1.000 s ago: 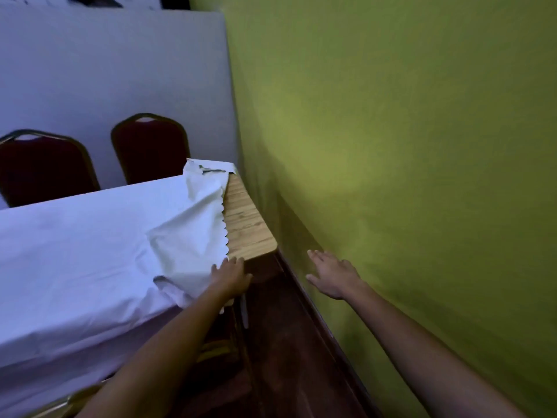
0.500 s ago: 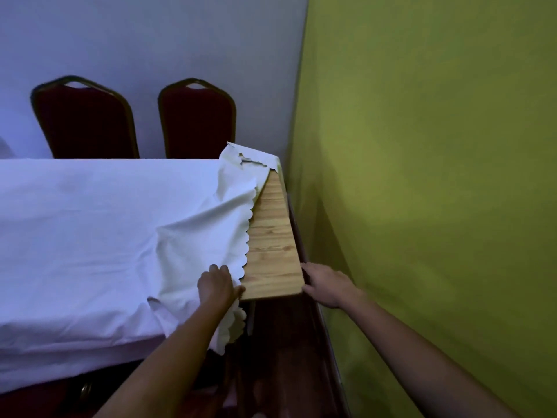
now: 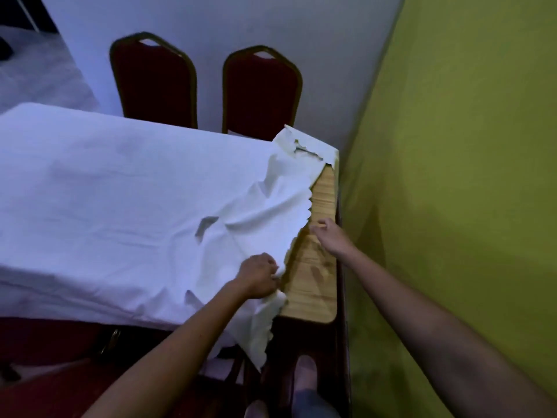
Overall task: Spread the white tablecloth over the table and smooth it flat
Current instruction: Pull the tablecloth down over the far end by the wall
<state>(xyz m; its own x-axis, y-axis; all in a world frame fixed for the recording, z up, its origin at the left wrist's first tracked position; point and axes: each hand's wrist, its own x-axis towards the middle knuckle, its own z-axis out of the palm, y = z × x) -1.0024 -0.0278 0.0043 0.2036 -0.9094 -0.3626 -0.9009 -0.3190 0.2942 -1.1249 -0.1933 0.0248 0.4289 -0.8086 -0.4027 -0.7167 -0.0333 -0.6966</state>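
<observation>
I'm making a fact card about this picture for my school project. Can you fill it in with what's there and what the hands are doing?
table: wooden top, bare strip along the green wall side
tablecloth: white, scalloped edge, covers most of the table, wrinkled near the hands
left hand: grips the cloth edge at the near side
right hand: at the cloth's scalloped edge over the bare wood; grip unclear
chairs: two dark red, behind the table
wall: green, on the right
job done: not yet
</observation>
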